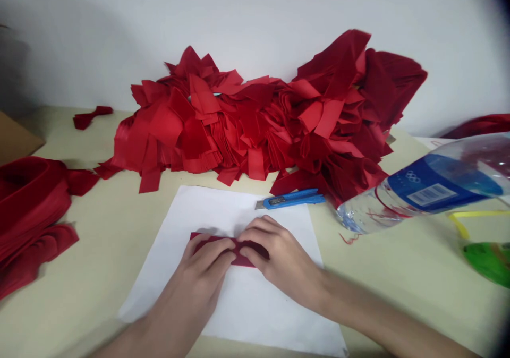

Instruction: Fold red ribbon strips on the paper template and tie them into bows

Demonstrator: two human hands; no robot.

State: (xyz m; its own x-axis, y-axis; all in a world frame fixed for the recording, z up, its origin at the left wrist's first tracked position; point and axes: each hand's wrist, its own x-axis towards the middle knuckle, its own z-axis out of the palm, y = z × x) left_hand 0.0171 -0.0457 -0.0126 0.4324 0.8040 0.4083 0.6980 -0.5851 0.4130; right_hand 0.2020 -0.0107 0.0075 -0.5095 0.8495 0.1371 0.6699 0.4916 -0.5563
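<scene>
My left hand [195, 273] and right hand [279, 257], fingers curved and nearly closed, hold a red strip [213, 244] between them, pressing it down at the middle of the white paper [255, 310], which seems placed to give a flat, clean surface. Behind the paper, the blue utility knife [290, 199] lies within easy reach, before the heap of red strips [255, 129], apparently the supply. A water bottle [434, 188] lies off to the right.
</scene>
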